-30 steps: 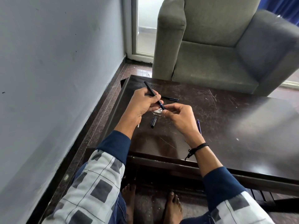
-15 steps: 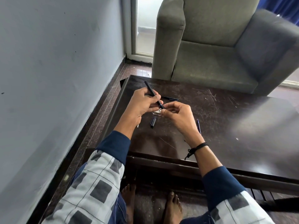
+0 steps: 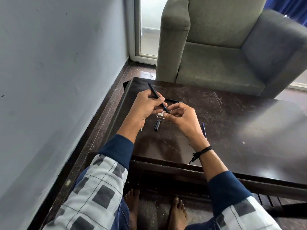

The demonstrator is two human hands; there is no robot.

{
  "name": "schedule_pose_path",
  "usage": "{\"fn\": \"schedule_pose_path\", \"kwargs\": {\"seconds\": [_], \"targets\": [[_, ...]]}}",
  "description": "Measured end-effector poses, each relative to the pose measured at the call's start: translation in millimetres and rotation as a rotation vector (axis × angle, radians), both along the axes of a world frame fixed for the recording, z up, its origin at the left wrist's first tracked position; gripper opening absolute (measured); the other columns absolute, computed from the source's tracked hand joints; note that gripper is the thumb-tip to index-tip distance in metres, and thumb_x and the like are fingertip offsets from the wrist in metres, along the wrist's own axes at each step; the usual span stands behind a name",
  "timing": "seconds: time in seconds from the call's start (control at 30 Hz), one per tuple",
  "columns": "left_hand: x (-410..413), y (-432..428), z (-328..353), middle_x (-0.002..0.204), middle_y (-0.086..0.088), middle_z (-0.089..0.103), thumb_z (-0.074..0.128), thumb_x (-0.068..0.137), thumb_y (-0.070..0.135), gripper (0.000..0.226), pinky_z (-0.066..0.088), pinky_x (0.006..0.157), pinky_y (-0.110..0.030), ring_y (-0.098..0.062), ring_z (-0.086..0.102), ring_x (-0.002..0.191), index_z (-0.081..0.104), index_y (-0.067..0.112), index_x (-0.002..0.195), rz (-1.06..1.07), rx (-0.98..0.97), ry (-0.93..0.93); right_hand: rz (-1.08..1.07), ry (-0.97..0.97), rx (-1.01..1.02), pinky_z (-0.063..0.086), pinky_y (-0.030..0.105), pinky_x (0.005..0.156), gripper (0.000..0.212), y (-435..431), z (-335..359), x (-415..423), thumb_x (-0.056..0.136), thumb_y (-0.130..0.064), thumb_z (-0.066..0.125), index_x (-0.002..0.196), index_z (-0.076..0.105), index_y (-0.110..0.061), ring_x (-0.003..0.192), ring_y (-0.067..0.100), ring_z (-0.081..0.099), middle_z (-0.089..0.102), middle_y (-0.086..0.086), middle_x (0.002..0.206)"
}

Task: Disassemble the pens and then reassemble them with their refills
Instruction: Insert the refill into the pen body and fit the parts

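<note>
Two-handed hold on black pen [image 3: 156, 95], over the table [image 3: 240, 130] near its left edge.
left hand [image 3: 146, 106] wraps the barrel, pen tilted, far end up-left; right hand [image 3: 181, 118] fingers curled, pinching the lower tip; cap [image 3: 157, 125] lies on the table just below; dark pen [image 3: 173, 100] behind the hands; blue pen [image 3: 204, 130] beside the right wrist.

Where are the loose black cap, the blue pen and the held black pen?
loose black cap [image 3: 157, 125], head view, middle of the cap.
blue pen [image 3: 204, 131], head view, middle of its barrel.
held black pen [image 3: 153, 91], head view, upper barrel.
</note>
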State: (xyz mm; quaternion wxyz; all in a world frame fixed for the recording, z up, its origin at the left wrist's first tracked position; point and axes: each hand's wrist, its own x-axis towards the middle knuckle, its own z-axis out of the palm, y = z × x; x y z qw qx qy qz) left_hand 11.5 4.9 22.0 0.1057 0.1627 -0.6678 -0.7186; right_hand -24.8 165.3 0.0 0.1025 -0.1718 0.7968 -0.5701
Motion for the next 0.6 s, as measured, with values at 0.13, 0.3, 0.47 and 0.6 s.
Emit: {"fn": "schedule_pose_path", "kwargs": {"seconds": [0.13, 0.3, 0.47, 0.6], "targets": [[-0.4, 0.7, -0.7, 0.086, -0.012, 0.078, 0.067, 0.097, 0.008, 0.004, 0.060, 0.064, -0.024, -0.018, 0.078, 0.079, 0.065, 0.010, 0.100, -0.002, -0.006, 0.000, -0.029, 0.022, 0.011, 0.058, 0.044, 0.083, 0.022, -0.6, -0.1, 0.0, 0.079, -0.024, 0.087, 0.094, 0.073, -0.016, 0.077, 0.015, 0.067, 0.076, 0.009, 0.089], [-0.1, 1.0, -0.4, 0.088, -0.013, 0.078, 0.066, 0.097, 0.008, 0.004, 0.059, 0.063, -0.022, -0.017, 0.078, 0.078, 0.065, 0.009, 0.100, -0.001, -0.011, 0.002, -0.035, 0.004, -0.001, 0.059, 0.049, 0.088, 0.013, 0.0, -0.6, -1.1, 0.084, -0.020, 0.083, 0.093, 0.074, -0.017, 0.082, 0.024, 0.073, 0.077, 0.009, 0.088], [0.3, 1.5, -0.1, 0.091, -0.016, 0.077, 0.067, 0.096, 0.008, 0.004, 0.059, 0.065, -0.024, -0.018, 0.078, 0.080, 0.065, 0.009, 0.100, -0.006, -0.013, 0.007, -0.020, 0.017, 0.012, 0.057, 0.038, 0.080, 0.020, 1.3, -0.7, -2.2, 0.079, -0.025, 0.088, 0.091, 0.074, -0.019, 0.075, 0.011, 0.066, 0.074, 0.003, 0.084], [0.5, 2.3, -0.1, 0.090, -0.015, 0.078, 0.067, 0.096, 0.007, 0.005, 0.059, 0.064, -0.023, -0.018, 0.078, 0.079, 0.064, 0.009, 0.100, -0.006, -0.011, 0.007, -0.023, 0.018, -0.006, 0.060, 0.039, 0.082, 0.010, 0.6, -2.5, -3.8, 0.085, -0.017, 0.082, 0.090, 0.073, -0.019, 0.077, 0.016, 0.071, 0.077, 0.007, 0.085]]}}
